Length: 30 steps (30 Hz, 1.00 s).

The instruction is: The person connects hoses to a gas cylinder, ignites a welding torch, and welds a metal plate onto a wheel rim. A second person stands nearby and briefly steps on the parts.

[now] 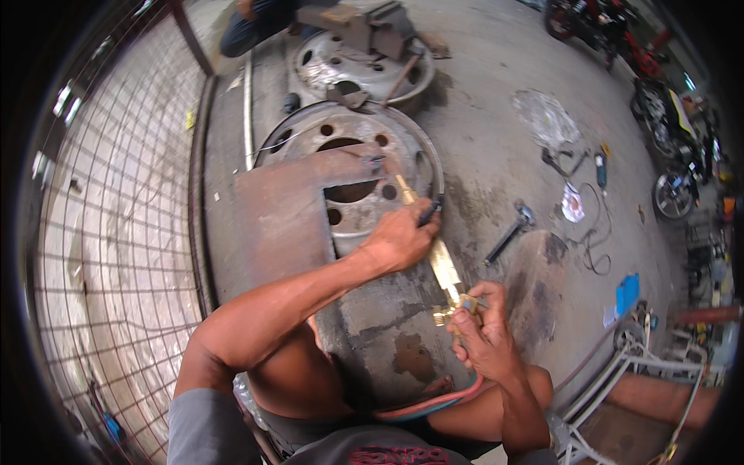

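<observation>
A brass gas torch slants across the middle between my two hands. My left hand is closed around its front tube, with a small black piece beside the thumb that I cannot make out. At the valve end, my right hand is closed on the knobs and body. The torch's tip points at the edge of a rusty steel plate, where a small bluish spot shows, possibly flame. That plate has a cut-out corner and lies over a grey wheel rim. A red hose runs from the torch across my thigh.
Behind stands a second wheel rim bearing a bench vise; another person's leg is beside it. A hammer lies on the floor at right. Wire mesh borders the left. Motorcycles stand far right.
</observation>
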Tool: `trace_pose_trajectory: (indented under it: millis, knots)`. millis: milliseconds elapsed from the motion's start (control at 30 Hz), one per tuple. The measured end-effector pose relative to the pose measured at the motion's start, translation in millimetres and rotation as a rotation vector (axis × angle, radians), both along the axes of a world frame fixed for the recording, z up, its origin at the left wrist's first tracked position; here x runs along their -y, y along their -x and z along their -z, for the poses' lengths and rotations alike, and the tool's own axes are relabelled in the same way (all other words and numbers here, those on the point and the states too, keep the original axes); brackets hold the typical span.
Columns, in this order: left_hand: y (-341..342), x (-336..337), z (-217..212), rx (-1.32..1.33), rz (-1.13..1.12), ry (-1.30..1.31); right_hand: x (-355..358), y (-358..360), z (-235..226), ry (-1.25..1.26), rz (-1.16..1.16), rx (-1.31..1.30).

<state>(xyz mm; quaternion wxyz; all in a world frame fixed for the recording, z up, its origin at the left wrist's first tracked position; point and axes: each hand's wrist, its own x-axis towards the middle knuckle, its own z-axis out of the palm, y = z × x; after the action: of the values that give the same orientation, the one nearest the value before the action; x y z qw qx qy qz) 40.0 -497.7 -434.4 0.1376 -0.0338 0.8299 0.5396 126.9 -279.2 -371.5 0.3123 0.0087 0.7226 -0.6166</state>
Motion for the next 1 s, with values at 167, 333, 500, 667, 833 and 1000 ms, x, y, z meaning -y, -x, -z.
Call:
trace_pose_trajectory:
  millis: [167, 333, 500, 667, 833, 1000]
  knots:
    - [0, -3, 8, 0.064, -0.08, -0.166, -9, 6, 7, -0.126, -0.107, -0.213]
    - [0, -8, 0, 0.055, -0.083, -0.171, -11, 8, 8, -0.029, -0.105, -0.188]
    - [-1, -3, -1, 0.069, -0.016, -0.117, -9, 3, 6, -0.06, -0.091, -0.082]
    - [-3, 3, -2, 0.073, -0.024, -0.171, -4, 3, 8, -0.097, -0.088, -0.198]
    - [-4, 0, -9, 0.084, -0.034, -0.149, -6, 4, 4, -0.076, -0.071, -0.134]
    - [-3, -2, -13, 0.038, -0.034, -0.058, -5, 7, -3, 0.049, -0.018, 0.002]
